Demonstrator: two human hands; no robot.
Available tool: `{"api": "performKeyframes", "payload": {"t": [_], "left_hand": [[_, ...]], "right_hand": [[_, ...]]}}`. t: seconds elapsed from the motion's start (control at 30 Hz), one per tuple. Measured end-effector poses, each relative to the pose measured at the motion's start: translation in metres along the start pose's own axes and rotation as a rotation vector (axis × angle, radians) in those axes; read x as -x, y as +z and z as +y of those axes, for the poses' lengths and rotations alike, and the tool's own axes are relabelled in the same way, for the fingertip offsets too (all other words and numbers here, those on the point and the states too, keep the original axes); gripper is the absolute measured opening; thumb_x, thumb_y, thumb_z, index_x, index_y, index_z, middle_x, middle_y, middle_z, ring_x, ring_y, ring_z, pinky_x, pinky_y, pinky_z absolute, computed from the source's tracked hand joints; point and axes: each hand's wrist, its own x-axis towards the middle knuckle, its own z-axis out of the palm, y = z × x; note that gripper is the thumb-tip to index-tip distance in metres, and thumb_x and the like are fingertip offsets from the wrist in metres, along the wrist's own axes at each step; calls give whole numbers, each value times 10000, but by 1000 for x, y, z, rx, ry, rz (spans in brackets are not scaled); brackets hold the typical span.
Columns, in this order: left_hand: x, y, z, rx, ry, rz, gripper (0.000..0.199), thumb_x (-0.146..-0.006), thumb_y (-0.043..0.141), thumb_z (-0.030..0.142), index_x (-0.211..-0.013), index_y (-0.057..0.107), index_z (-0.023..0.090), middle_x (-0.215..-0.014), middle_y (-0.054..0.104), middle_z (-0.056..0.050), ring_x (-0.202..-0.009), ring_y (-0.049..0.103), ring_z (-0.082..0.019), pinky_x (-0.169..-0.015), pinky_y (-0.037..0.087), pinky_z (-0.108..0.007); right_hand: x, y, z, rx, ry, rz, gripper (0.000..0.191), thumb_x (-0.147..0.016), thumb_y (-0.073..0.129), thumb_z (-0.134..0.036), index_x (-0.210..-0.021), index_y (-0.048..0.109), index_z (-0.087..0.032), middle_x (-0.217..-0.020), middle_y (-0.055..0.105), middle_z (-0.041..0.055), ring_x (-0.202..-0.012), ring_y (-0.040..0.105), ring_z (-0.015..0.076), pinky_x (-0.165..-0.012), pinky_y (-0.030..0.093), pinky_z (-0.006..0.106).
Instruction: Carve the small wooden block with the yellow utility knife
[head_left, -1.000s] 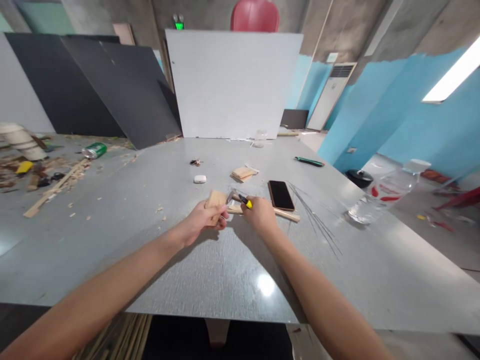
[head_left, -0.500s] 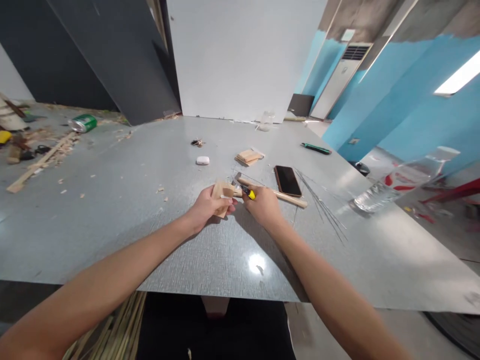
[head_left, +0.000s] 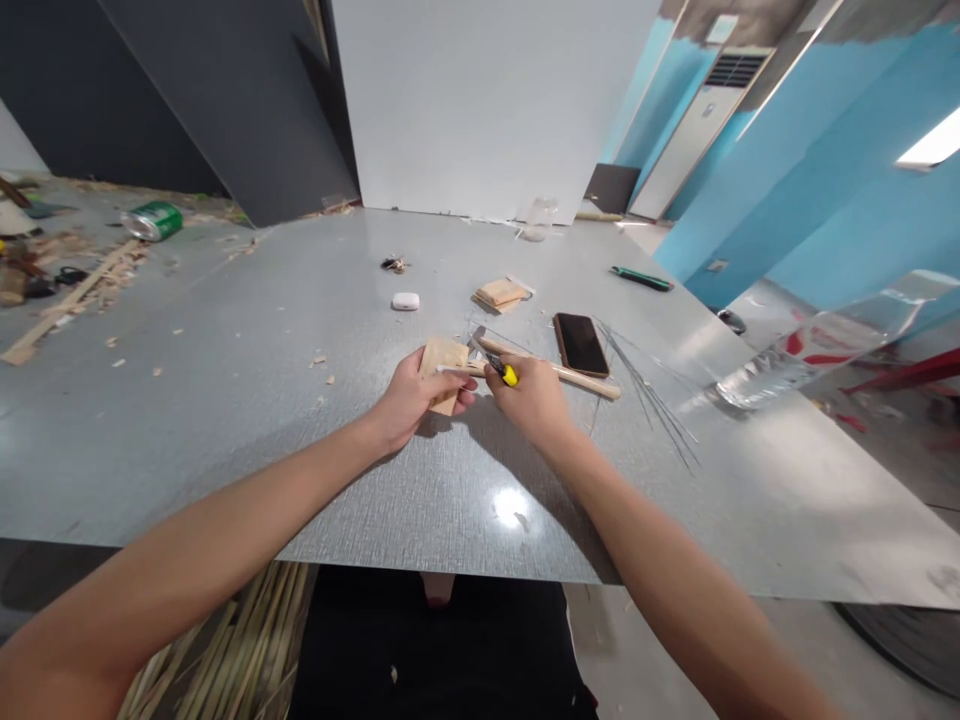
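Observation:
My left hand (head_left: 409,395) is closed around a thin tan wooden piece (head_left: 444,354). Its thumb lies across the piece, and a short narrow stick (head_left: 475,369) extends from there towards the right hand. My right hand (head_left: 534,393) grips a utility knife (head_left: 509,375) with a yellow end and dark body. The knife's blade side points up and left near the stick; exact contact is too small to tell. Just behind the right hand, a wooden-handled tool (head_left: 592,383) lies on the table, partly hidden by the fingers.
Beyond the hands on the grey table (head_left: 300,480) lie a stack of wooden pieces (head_left: 501,293), a white case (head_left: 406,301) and a small dark cluster (head_left: 394,264). Rightward are a phone (head_left: 581,344), thin wires (head_left: 649,395), a green cutter (head_left: 642,279) and a large bottle (head_left: 817,345).
The view has shifted slightly, so the table objects sit higher in the picture. Both hands keep their holds; the left hand's wooden piece has turned a little.

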Motion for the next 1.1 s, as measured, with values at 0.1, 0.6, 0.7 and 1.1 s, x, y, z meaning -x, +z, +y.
{"api": "performKeyframes", "payload": {"t": [0.1, 0.6, 0.7, 1.1], "left_hand": [[1, 0, 2, 18, -14, 12, 343, -780, 804, 251, -1058, 624, 159, -826, 787, -78, -652, 744, -180, -626, 621, -285], [-3, 0, 1, 41, 17, 29, 318, -838, 557, 299, -1107, 624, 145, -850, 816, -113, -695, 784, -232, -661, 643, -335], [-1, 3, 2, 8, 40, 13, 321, -838, 569, 293, -1128, 612, 162, -899, 828, -105, -696, 782, -217, -659, 630, -320], [-1, -3, -4, -11, 85, -38, 411, -815, 740, 370, -1150, 585, 190, -908, 803, -66, -698, 766, -208, -679, 626, -336]], "right_hand": [[0, -1, -1, -42, 15, -11, 306, -948, 635, -269, -671, 506, -251, -642, 574, 28, -636, 507, 212, -618, 288, 341], [1, 1, -1, -95, 26, -1, 369, -939, 631, -305, -640, 420, -254, -589, 452, -10, -583, 394, 178, -612, 259, 343], [1, 2, 0, -104, 15, 6, 356, -935, 629, -304, -642, 433, -254, -579, 454, -10, -579, 403, 179, -614, 264, 345], [1, 1, -1, -67, -8, 5, 362, -952, 629, -305, -636, 461, -251, -601, 539, 23, -609, 494, 207, -601, 287, 343]]}}
